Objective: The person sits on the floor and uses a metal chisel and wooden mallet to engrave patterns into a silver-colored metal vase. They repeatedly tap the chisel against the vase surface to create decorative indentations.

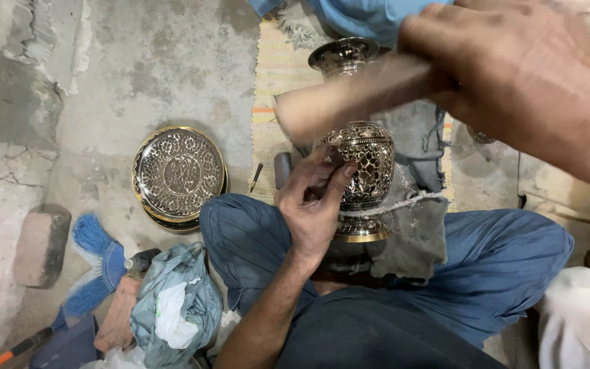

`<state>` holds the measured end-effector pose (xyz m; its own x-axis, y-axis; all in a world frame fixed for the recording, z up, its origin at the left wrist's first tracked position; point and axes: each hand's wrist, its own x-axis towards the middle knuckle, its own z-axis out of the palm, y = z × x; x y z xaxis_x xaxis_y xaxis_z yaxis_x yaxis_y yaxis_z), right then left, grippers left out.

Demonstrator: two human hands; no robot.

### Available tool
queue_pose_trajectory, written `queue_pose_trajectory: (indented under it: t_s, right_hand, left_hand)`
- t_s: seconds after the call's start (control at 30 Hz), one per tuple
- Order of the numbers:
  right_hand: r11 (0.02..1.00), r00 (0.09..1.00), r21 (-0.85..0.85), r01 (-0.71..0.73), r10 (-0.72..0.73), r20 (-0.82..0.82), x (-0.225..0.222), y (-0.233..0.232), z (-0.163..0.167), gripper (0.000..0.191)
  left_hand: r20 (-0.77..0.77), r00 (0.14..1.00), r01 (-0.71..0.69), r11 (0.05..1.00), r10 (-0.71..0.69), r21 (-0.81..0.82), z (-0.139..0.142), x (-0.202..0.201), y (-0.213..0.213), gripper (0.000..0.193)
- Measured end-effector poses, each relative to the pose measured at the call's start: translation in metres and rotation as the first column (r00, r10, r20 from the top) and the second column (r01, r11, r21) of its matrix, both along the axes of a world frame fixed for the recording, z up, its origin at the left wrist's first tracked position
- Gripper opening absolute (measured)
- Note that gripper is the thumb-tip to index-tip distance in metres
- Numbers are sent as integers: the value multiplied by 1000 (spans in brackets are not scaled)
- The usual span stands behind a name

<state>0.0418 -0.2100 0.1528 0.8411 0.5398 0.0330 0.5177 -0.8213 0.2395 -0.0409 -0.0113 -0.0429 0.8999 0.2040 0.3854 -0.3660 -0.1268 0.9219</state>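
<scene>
- The person is sitting cross-legged on the floor, and the vase [363, 164] is lying tilted across the lap, mouth pointing away, foot towards the body.
- A grey cloth [411, 225] is lying under the vase; judged, it is cushioning the metal and stopping it from sliding.
- The left hand [312, 205] is resting against the vase's patterned belly, fingers curled and pinched together on the surface. It appears to be gripping a small tool there, but the tool itself is too hidden to tell.
- The right hand [520, 75] is raised above the vase, closed around the handle of a mallet [349, 96]. The mallet head is blurring, so it is swinging.
- The mallet head is hanging just above the left hand's fingertips, in line with them; judged, the blow is being aimed at whatever those fingers are pinching.
- A decorated round plate [179, 174] is lying flat on the floor, well apart to the left of the vase.
- A crumpled bag [172, 307] and a blue brush [97, 260] are lying beside the left knee.
</scene>
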Motion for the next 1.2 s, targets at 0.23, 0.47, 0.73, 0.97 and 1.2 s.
queue_pose_trajectory:
  t_s: [0.23, 0.47, 0.73, 0.97, 1.2]
  right_hand:
    - [980, 993, 171, -98, 86, 75, -4, -9, -6, 34]
    - [997, 993, -64, -33, 40, 112, -10, -11, -9, 30]
    - [976, 971, 133, 172, -145, -192, -14, -7, -6, 35]
    - [998, 1000, -65, -8, 9, 12, -16, -21, -24, 28]
    - [964, 967, -179, 199, -222, -124, -17, -15, -15, 32]
  left_hand:
    - [54, 998, 26, 1000, -27, 11, 6, 0, -1, 36]
    - [67, 996, 59, 998, -60, 16, 5, 1, 0, 31]
    - [51, 998, 42, 999, -43, 20, 6, -1, -1, 37]
    - [49, 996, 68, 998, -68, -3, 11, -1, 0, 34]
    - [-15, 996, 91, 995, -92, -46, 15, -3, 2, 36]
